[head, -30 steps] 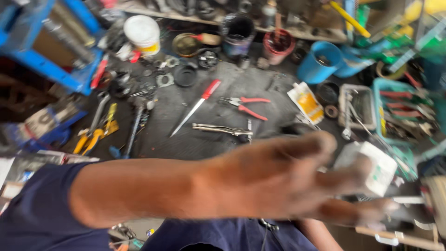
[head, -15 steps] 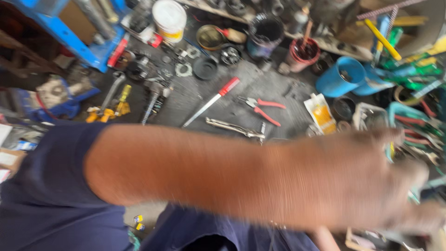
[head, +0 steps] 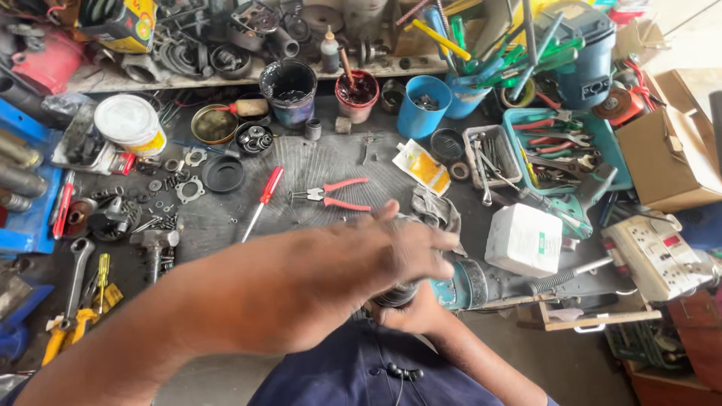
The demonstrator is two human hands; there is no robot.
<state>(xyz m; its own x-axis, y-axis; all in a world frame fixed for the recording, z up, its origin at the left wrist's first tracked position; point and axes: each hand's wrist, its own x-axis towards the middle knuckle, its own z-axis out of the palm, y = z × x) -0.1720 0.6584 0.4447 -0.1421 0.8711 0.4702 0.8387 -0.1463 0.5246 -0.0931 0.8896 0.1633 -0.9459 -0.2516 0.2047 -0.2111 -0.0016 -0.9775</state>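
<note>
At the lower centre of the frame, my left hand (head: 383, 259) lies with fingers spread flat over the teal power tool (head: 466, 283), gripping nothing. My right hand (head: 412, 314) is under it, fingers closed around the tool's dark front end.

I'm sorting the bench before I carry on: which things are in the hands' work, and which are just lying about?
In hand:
left hand
right hand
teal power tool

Lying about:
red-handled pliers
red-handled screwdriver
white box
grey rag
blue cup
white power strip
</note>
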